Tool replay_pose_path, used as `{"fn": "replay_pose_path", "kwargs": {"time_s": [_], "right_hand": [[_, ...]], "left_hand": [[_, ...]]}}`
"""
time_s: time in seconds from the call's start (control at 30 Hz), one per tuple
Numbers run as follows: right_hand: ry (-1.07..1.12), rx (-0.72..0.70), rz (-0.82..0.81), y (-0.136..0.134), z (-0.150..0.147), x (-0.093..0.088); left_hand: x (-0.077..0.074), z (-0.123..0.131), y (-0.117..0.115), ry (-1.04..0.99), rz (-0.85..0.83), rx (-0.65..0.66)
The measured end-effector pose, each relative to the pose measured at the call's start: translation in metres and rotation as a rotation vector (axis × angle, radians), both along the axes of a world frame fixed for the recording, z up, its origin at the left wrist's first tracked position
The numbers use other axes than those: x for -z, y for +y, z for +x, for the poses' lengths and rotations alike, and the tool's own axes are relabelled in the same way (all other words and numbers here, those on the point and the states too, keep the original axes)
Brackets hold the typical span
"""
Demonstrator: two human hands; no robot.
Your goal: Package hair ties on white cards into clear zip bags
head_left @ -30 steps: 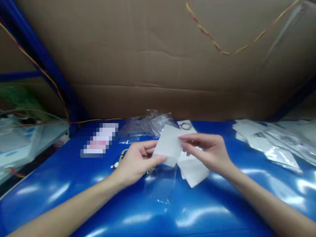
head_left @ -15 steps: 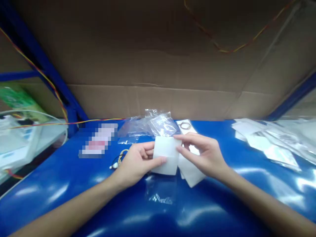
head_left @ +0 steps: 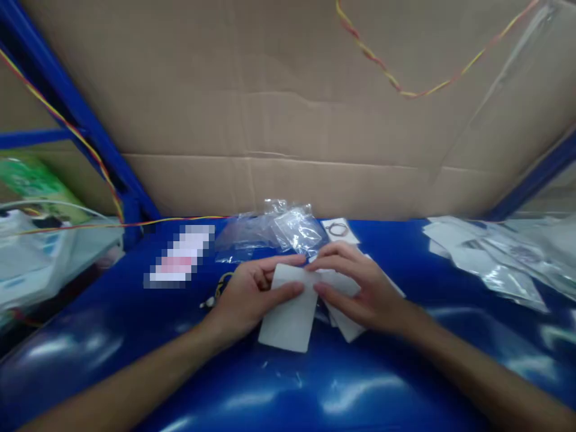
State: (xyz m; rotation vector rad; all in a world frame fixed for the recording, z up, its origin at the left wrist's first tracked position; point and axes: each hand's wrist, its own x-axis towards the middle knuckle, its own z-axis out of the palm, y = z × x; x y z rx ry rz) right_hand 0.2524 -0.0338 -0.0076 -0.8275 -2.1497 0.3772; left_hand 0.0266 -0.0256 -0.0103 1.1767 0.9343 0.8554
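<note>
Clear plastic bags (head_left: 299, 229) lie at twelve o'clock from a white card (head_left: 288, 324), which the left hand (head_left: 247, 295) and right hand (head_left: 368, 288) pinch with fingers bent.

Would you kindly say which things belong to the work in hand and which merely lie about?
Apparently in use: white card, in left hand, right hand at its edge; clear plastic bags.

Apparently lying about: red-yellow twisted wire; green packet.
</note>
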Motion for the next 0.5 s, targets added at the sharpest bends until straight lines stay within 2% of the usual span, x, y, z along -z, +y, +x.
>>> {"fn": "replay_pose_path", "kwargs": {"time_s": [0.5], "right_hand": [[0.0,-0.03,0.012,-0.0049,0.0002,0.0001]], "left_hand": [[-0.0059,0.0019,-0.0007,-0.092,0.044,-0.008]]}}
